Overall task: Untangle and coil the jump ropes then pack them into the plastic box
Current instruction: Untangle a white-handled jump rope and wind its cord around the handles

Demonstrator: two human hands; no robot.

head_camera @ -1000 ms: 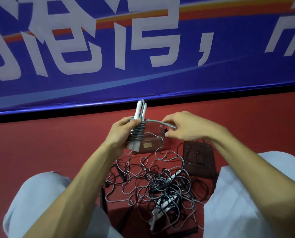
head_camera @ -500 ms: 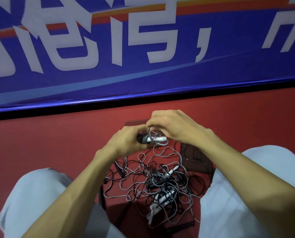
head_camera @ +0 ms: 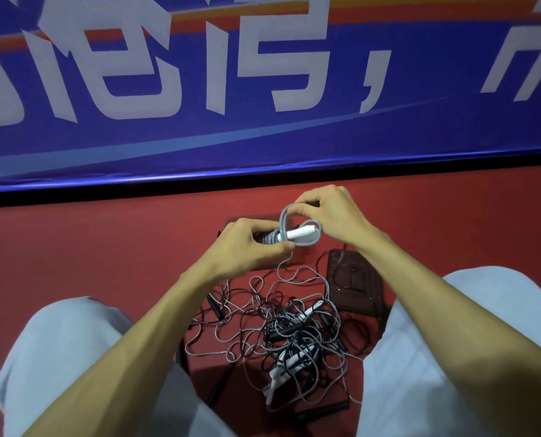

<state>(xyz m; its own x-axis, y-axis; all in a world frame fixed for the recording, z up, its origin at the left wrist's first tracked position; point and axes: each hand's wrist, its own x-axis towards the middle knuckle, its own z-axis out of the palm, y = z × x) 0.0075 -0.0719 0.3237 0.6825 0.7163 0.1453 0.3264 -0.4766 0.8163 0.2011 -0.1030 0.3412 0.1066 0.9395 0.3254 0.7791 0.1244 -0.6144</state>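
Your left hand (head_camera: 250,244) grips the jump rope (head_camera: 270,238) around its wrapped part, and your right hand (head_camera: 332,216) pinches a loop of its grey cord (head_camera: 283,216) just above the white handles (head_camera: 302,233). It seems you are making the last turns of the coil. To do it well, pull the loop snug before you lay it over the handle ends, and put each turn beside the last one, not across it, so the bundle does not spring open. Mind the thin strand that hangs from your left hand toward the tangle (head_camera: 294,335) on the floor (head_camera: 105,247).

The handles lie together, with grey cord wound tightly on the half under your fingers. The dark plastic box (head_camera: 231,220) stands on the floor just behind your left hand, mostly hidden. What looks like its lid (head_camera: 354,285) lies to the right.
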